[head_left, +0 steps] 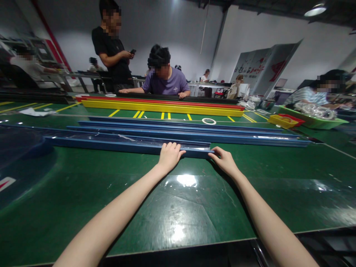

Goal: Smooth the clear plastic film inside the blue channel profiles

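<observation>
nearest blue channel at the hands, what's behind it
Behind it lie more blue channels, then a white ring, then a yellow strip and a red strip. The green tabletop directly beneath the nearest blue channel is covered, and the left hand hides part of it.

The left hand (170, 155) hides part of the near blue rail (111, 145); the left edge cuts off a label (6, 183); the banner lettering (250, 69) is blurred.

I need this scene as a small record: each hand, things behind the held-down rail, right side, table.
left hand: over the near blue rail
right hand: at that rail's right end
behind: more blue rails, then a yellow rail
right side: green tray
table: green
</observation>
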### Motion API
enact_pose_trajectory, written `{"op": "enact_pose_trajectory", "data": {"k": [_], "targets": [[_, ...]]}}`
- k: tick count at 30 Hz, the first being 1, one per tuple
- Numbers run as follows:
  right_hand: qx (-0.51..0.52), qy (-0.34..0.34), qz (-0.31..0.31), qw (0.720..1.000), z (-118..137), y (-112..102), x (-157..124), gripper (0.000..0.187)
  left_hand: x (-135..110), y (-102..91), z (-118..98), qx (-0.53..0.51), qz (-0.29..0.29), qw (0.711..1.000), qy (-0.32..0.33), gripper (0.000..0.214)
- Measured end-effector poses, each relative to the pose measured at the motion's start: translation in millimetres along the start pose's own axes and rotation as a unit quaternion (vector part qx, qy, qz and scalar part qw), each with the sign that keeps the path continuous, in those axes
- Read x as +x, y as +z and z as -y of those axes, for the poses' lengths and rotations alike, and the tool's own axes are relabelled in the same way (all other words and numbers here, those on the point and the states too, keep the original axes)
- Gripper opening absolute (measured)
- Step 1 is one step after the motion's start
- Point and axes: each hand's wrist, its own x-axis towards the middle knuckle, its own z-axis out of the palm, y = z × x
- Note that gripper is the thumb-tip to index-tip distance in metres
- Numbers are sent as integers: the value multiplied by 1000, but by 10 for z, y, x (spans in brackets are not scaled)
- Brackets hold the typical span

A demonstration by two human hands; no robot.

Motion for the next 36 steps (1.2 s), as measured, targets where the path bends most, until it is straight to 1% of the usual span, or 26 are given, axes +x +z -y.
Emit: {"op": "enact_pose_trajectory", "data": {"k": [13,25,36], "targets": [[-3,-3,-1,1000,-4,2,-1,23,-1,-9,-1,5,0,1000,1,36],[0,0,-5,1000,7,3,-7,22,4,-10,19,-15,0,1000,3,36],[2,1,-7,1000,-2,18,-5,23,-1,-4,9,-12,-4,1000,-7,31]]}}
